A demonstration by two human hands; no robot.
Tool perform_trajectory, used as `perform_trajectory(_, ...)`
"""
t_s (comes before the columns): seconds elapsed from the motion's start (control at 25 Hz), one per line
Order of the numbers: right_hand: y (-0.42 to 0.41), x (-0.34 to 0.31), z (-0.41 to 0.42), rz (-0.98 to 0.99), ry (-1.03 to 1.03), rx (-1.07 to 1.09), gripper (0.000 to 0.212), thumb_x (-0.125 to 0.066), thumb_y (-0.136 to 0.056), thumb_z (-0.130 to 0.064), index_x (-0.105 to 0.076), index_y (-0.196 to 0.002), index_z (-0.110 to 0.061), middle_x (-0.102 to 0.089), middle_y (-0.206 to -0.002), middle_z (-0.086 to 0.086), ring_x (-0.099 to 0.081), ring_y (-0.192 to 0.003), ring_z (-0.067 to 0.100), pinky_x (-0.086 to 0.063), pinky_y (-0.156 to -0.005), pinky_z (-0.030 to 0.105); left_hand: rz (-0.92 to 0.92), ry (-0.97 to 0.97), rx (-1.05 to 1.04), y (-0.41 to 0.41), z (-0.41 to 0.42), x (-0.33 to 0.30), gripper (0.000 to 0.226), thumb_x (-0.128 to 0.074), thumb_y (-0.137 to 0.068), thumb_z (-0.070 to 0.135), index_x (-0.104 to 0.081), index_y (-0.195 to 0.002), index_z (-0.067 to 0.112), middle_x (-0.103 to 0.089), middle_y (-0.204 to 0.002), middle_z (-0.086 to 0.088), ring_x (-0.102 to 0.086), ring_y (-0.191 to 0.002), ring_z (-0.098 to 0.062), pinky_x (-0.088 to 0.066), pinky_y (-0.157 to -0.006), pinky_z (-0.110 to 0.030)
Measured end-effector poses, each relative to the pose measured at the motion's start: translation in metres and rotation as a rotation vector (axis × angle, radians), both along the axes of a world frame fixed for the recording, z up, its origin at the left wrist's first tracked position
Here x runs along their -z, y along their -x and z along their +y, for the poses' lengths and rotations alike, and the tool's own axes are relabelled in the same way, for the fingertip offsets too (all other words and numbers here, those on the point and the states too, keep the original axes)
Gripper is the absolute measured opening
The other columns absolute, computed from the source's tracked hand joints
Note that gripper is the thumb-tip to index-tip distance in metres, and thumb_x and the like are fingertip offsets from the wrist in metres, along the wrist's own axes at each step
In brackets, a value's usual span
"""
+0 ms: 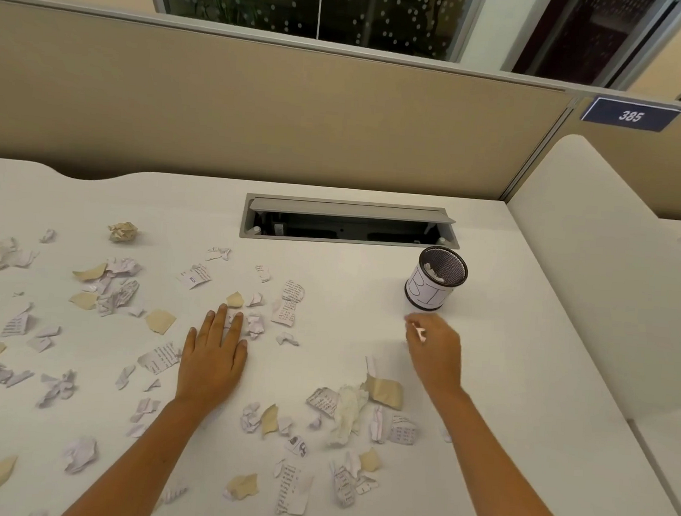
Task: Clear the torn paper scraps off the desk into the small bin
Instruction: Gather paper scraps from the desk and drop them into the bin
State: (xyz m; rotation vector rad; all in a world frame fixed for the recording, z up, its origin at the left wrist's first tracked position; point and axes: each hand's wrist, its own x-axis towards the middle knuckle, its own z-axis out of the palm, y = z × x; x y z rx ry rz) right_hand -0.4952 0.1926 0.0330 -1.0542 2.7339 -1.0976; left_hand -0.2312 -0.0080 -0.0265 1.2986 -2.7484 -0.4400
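Close to the person, at the near edge of the desk (505,350), lots of torn paper scraps lie about, like a long printed scrap (293,488) and a tan scrap (243,486). A bit further in sits a heap of scraps (356,408), white, tan and printed all mixed up. More scraps spread out to the left side. The left hand (213,353) lies flat on the desk with its fingers straight, and its fingertips touch some small white scraps (254,324). It holds nothing. The right hand (435,351) is off the heap and near the small bin (436,278). Its fingers are curled, and a little white scrap (420,332) shows between the fingertips, so it looks like it pinches that bit. Past the hand, the bin stands upright on the far right part of the desk. It is a dark mesh cup with a paper label, and a few white bits sit inside. Behind it is a long open slot (347,222) in the desk, and then a tan wall (260,111). I think the person is carrying one scrap to the bin now. Most of the job is not done yet. Next, the right hand needs to get above the bin's open top and let go, so the light scrap falls in and does not float away.
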Motion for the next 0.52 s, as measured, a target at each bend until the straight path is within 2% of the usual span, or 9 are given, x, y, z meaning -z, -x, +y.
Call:
perform_trajectory(0.08, -0.012, 0.025, 0.016, -0.047, -0.161, 0.023, 0.026, -0.057, -0.087, -0.004, -0.068, -0.111, -0.007, -0.063, -0.122, 0.01, -0.056, -0.114, 0.029, -0.043, -0.098, 0.036, 0.051, -0.052, -0.024, 0.002, -0.001, -0.007, 0.063, -0.021, -0.091, 0.039, -0.026, -0.147, 0.011, -0.024, -0.155, -0.012, -0.021, -0.143, -0.029, -0.017, -0.115, -0.05)
perform_trajectory(0.16, -0.019, 0.037, 0.026, -0.035, -0.282, 0.003, 0.032, -0.052, -0.091, -0.005, -0.063, -0.121, -0.008, -0.054, -0.136, 0.011, -0.046, -0.127, 0.03, -0.037, -0.106, 0.039, 0.19, -0.071, -0.061, 0.005, 0.007, -0.019, 0.055, -0.037, -0.095, 0.027, -0.028, -0.145, 0.007, -0.035, -0.149, -0.015, -0.032, -0.138, -0.029, -0.026, -0.112, -0.05)
perform_trajectory(0.24, -0.024, 0.04, 0.032, 0.008, -0.306, -0.03, 0.029, -0.05, -0.092, -0.003, -0.065, -0.118, -0.004, -0.055, -0.135, 0.013, -0.047, -0.125, 0.034, -0.039, -0.104, 0.04, 0.324, -0.02, -0.017, 0.013, 0.024, -0.029, 0.051, -0.046, -0.094, 0.017, -0.034, -0.142, 0.005, -0.047, -0.141, -0.016, -0.044, -0.129, -0.031, -0.037, -0.106, -0.048)
perform_trajectory(0.32, -0.027, 0.038, 0.035, 0.029, -0.308, -0.036, 0.028, -0.05, -0.091, 0.002, -0.067, -0.112, -0.001, -0.06, -0.128, 0.016, -0.052, -0.116, 0.036, -0.043, -0.098, 0.04, 0.384, -0.043, 0.083, 0.026, 0.05, -0.038, 0.047, -0.048, -0.095, 0.019, -0.038, -0.14, 0.009, -0.051, -0.137, -0.012, -0.047, -0.125, -0.028, -0.041, -0.102, -0.043)
perform_trajectory(0.4, -0.028, 0.033, 0.037, 0.007, -0.314, -0.023, 0.03, -0.048, -0.091, 0.003, -0.066, -0.114, -0.001, -0.061, -0.121, 0.016, -0.055, -0.108, 0.035, -0.045, -0.093, 0.038, 0.361, -0.122, 0.185, 0.04, 0.075, -0.042, 0.044, -0.045, -0.096, 0.027, -0.042, -0.138, 0.016, -0.051, -0.135, -0.007, -0.047, -0.123, -0.025, -0.041, -0.099, -0.038)
perform_trajectory(0.52, -0.027, 0.028, 0.036, -0.026, -0.374, -0.019, 0.034, -0.048, -0.091, 0.0, -0.057, -0.124, -0.002, -0.056, -0.119, 0.017, -0.054, -0.108, 0.035, -0.044, -0.091, 0.036, 0.172, -0.167, 0.295, 0.057, 0.099, -0.036, 0.048, -0.045, -0.094, 0.043, -0.044, -0.136, 0.02, -0.049, -0.132, -0.005, -0.045, -0.119, -0.024, -0.041, -0.094, -0.036)
